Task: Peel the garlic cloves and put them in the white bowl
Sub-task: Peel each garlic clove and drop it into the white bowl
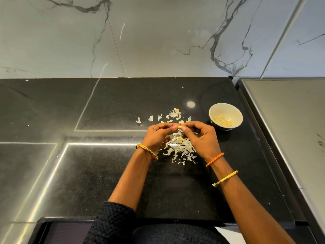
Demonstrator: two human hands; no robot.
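In the head view, a small pale garlic clove (pixel 179 127) is pinched between the fingertips of both hands, just to the left of the white round bowl (pixel 225 116). The left hand (pixel 159 136) is curled round one end of the clove, and the right hand (pixel 199 136) nips the other end with thumb and forefinger — a hold that seems meant to steady the clove while its skin is worked loose. The clove is held above the black speckled stone desk (pixel 105 173), so that peelings drop clear of the bowl.

Several peeled, pale yellow cloves (pixel 222 121) lie on the bowl's floor, so the task is judged to be partly done; how many cloves remain unpeeled cannot be told. A loose heap of papery white garlic skins (pixel 181 148) is spread on the desk to the left of the bowl, under and beyond the hands.

Gold bangles are worn on both wrists, with an orange braided thread (pixel 214 159) on the right one. A grey-veined marble wall (pixel 158 32) rises behind the bowl, and a grey metal surface (pixel 290 129) lies to its right. Nothing stands between the clove and the bowl — only the right hand itself lies along that short path.
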